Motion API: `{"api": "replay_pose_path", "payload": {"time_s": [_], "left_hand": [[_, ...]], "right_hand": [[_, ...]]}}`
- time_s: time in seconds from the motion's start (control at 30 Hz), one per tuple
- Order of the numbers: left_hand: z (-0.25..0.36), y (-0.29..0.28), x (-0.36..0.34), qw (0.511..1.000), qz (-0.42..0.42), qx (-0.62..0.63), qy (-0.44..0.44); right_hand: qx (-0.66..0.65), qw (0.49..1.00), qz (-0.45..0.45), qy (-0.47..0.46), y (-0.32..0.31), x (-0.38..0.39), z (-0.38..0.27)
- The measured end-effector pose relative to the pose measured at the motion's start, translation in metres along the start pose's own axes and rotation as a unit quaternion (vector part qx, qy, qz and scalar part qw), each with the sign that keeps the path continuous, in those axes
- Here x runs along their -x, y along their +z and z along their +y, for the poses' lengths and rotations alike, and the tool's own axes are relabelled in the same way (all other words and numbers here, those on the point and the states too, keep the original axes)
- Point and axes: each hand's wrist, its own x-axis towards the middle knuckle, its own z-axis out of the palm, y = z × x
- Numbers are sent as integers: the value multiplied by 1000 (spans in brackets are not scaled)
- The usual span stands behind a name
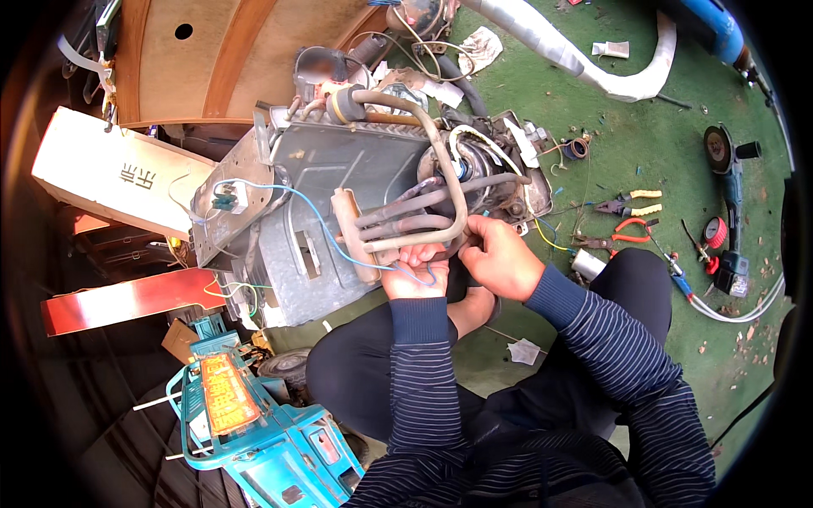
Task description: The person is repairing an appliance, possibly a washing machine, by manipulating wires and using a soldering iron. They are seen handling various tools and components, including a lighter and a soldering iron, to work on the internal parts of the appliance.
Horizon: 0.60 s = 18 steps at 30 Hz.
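A partly dismantled metal appliance unit (pixel 339 161) lies on its side in front of me. Over its near edge hangs a dull bent pipe assembly (pixel 456 182), its several tubes meeting a brownish cylinder (pixel 352 233). My left hand (pixel 417 275) is palm up beneath the lower tubes, fingers curled up against them. A thin blue wire (pixel 315 212) runs from a small terminal part (pixel 227 200) across the unit and loops over that palm. Close by the pipe's bend, my right hand (pixel 501 261) is closed in a pinch; what lies between its fingertips is hidden.
Pliers with yellow grips (pixel 631 203), red-handled pliers (pixel 631 233), a silver cylinder (pixel 588 264) and an angle grinder (pixel 727 207) lie on the green floor (pixel 542 76) to the right. A teal machine (pixel 271 449), red panel (pixel 127 300) and carton (pixel 118 169) stand left.
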Motion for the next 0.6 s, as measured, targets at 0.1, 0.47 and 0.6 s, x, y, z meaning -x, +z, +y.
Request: {"api": "replay_pose_path", "payload": {"time_s": [0.1,0.47,0.6], "left_hand": [[-9,0,-3,999,21,-36,3],[26,20,45,816,241,-519,-80],[36,8,43,848,216,-484,-32]], "right_hand": [[-87,987,-120,68,-12,3,13],[-381,783,-337,358,-5,-42,6],[-471,705,-411,334,21,-63,5]]}}
